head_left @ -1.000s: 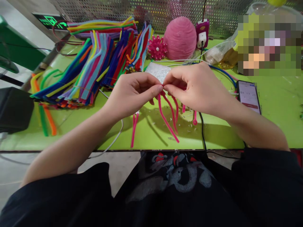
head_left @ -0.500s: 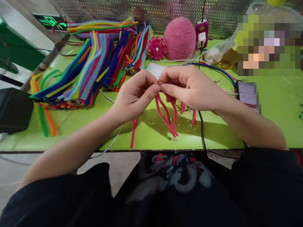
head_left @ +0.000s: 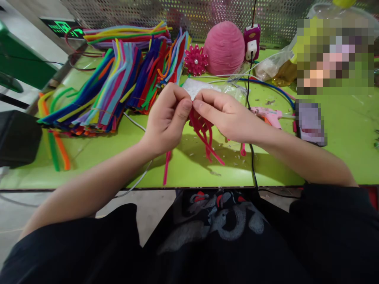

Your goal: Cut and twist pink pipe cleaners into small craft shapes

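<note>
Several pink pipe cleaners (head_left: 207, 144) hang down from between my two hands, their tops hidden by my fingers. My left hand (head_left: 170, 118) is closed in a pinch on them, thumb against forefinger. Right beside it, fingertips nearly touching, my right hand (head_left: 225, 114) pinches the same bunch. Both hands are held above the green table (head_left: 189, 173). A single pink pipe cleaner (head_left: 166, 167) lies on the table below my left hand, and a short pink piece with a looped end (head_left: 243, 149) lies below my right wrist.
Bundles of coloured pipe cleaners (head_left: 109, 86) cover the back left. Behind my hands stand a pink flower (head_left: 196, 60) and a pink wound dome (head_left: 224, 47). A pink glue gun (head_left: 274, 115) and a phone (head_left: 310, 122) lie right. A black cable (head_left: 252, 161) crosses the table's front edge.
My hands have shifted slightly left, and my right hand is lower. The hanging pipe cleaners have swung and now cross one another. More of the glue gun shows.
</note>
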Available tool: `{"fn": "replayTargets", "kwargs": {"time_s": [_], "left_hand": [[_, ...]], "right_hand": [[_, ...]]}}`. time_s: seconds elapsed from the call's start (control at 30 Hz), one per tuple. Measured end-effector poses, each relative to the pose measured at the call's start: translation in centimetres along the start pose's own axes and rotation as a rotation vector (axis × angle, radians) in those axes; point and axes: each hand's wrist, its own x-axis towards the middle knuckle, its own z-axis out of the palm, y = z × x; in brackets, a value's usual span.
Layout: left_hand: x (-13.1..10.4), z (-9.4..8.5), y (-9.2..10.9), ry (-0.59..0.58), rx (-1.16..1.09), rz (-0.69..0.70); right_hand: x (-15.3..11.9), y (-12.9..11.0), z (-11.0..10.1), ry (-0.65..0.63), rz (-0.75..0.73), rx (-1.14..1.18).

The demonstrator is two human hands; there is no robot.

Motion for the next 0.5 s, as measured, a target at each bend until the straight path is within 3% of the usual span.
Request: {"fn": "replayTargets", "kwargs": {"time_s": [0.17, 0.33, 0.5], "left_hand": [[-0.32, 0.27, 0.03, 0.059, -0.01, -0.086], [-0.32, -0.18, 0.02, -0.046, -0.037, -0.235], [-0.57, -0.62, -0.14, -0.071, -0.033, -0.359]], "right_hand": [[-0.32, 0.66, 1.22, 0.039, 0.057, 0.104], [-0.88, 0.55, 0.73, 0.14, -0.056, -0.231], [-0.8, -0.27, 0.26, 0.068, -0.068, -0.44]]}}
